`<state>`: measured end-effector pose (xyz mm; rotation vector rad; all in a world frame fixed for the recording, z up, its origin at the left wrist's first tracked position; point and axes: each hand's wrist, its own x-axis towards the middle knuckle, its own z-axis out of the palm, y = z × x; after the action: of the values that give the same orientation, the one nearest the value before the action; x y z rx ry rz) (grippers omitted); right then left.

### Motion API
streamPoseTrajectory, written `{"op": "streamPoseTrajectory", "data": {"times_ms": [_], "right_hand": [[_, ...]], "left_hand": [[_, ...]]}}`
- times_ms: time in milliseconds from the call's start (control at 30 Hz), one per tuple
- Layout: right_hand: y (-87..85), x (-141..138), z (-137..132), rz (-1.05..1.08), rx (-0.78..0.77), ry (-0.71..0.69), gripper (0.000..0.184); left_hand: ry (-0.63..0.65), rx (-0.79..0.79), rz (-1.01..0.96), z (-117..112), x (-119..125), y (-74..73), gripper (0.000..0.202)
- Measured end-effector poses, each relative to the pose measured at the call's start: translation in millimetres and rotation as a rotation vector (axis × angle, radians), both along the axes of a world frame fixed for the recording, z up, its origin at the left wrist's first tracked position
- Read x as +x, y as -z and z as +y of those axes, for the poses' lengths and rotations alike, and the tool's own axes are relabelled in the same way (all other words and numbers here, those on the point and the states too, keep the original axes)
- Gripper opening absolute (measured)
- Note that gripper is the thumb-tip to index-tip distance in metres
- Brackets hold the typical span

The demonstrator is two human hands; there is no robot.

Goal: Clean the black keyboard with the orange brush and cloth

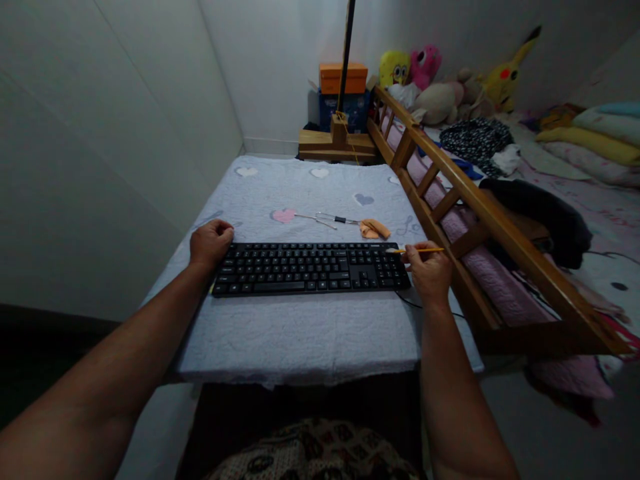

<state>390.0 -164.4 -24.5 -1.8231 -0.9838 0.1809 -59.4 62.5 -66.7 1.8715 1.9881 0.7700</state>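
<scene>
At centre right, the fingers of the right hand (429, 268) pinched a yellow-handled brush (430, 250), pale tip over the black computer keyboard (300, 269) mid-frame. At centre left, the left hand (209, 241) curled by the keyboard's corner, grip unclear. The keyboard's label (375, 245) was illegible.

Room opens before the keyboard (300, 268); wooden rail (463, 177) blocks right.

Before us, a keyboard (305, 268) lies on the tabletop (310, 333); behind it, a cloth (373, 229); rightward, a bed (525, 339).
</scene>
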Motion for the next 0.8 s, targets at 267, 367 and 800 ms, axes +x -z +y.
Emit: {"op": "streamPoseTrajectory", "data": {"times_ms": [267,367,800], "right_hand": [[-6.6,-2,-26,-0.020,-0.073,-0.013,0.039],[-7.5,-2,-37,-0.020,-0.095,-0.016,0.043],[-24.2,-3,-68,-0.019,-0.180,-0.037,0.047]], "left_hand": [[-0.001,0.000,0.012,-1,2,-3.2,0.030],[-0.003,-0.002,0.012,-1,1,-2.3,0.031],[-0.006,0.001,-0.006,-4,5,-7.4,0.031]]}}
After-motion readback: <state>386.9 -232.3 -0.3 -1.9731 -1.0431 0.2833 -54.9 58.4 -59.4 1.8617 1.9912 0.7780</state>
